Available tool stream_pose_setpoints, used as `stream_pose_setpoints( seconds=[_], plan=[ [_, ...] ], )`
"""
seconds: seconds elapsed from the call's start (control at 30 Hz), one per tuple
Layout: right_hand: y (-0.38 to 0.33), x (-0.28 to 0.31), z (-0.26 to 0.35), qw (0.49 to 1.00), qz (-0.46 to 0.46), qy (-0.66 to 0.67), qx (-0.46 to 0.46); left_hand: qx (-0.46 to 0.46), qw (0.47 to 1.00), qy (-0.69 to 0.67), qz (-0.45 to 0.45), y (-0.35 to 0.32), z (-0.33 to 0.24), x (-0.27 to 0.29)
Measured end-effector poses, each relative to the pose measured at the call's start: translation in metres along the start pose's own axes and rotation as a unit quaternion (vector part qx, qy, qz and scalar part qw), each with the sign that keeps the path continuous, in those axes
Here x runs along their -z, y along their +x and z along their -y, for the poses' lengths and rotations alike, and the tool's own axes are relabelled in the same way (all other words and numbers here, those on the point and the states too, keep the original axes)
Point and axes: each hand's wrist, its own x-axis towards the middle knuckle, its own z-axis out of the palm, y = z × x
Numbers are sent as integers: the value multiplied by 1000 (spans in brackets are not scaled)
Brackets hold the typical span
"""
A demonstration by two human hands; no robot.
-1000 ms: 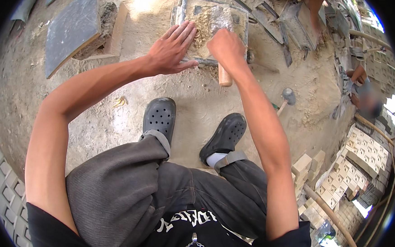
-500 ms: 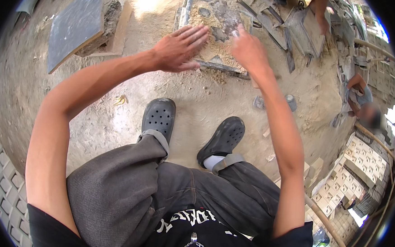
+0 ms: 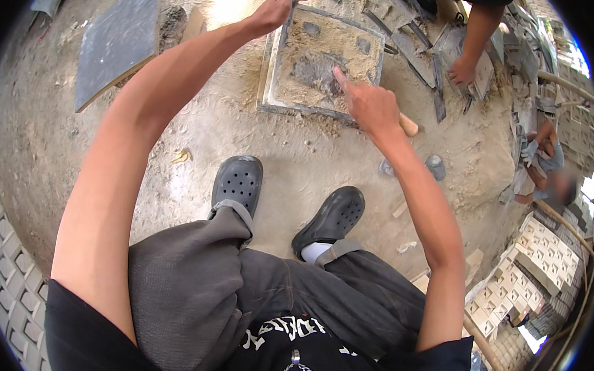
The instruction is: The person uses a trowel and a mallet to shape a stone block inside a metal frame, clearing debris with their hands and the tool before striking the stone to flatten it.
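A square mould (image 3: 269, 92) with a metal rim lies on the ground ahead of me, filled with sandy, crumbly mix (image 3: 305, 46). My right hand (image 3: 373, 108) is closed round a trowel, with the index finger stretched forward along it. The wooden handle (image 3: 408, 126) sticks out behind my hand, and the grey, mix-smeared blade (image 3: 311, 71) lies flat on the sandy surface. My left hand (image 3: 280, 9) reaches to the mould's far left corner, its fingers extended past the rim. Whether it presses on the rim, I cannot tell.
Dark square boards (image 3: 119, 42) lie at the left. Metal bars and plates (image 3: 414, 56) lie to the right, where another person's hand (image 3: 462, 72) works. Another person (image 3: 543, 160) is at the far right, near stacked pale patterned blocks (image 3: 548, 245). My clogs (image 3: 237, 182) stand before the mould.
My left hand has moved from above the mould's near left side to its far left corner. The trowel has come nearer and now lies flat. The other person's hand has moved nearer.
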Motion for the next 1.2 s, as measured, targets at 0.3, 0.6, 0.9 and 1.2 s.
stream_pose_setpoints(
  seconds=[0.3, 0.6, 0.9, 1.2],
  plan=[
    [55, 6, -24, 992, -54, -68, 90, 34, 965, -255, -42, 27, 36, 6],
    [77, -5, -44, 989, -61, -92, 96, 37, 958, -281, -45, 21, 34, 2],
    [126, -13, -59, 994, -103, -23, 21, 109, 916, -383, -43, 33, 33, 10],
    [64, 52, 2, 929, 243, 126, -250, 87, 966, -226, -95, 11, -5, -11]
  ],
)
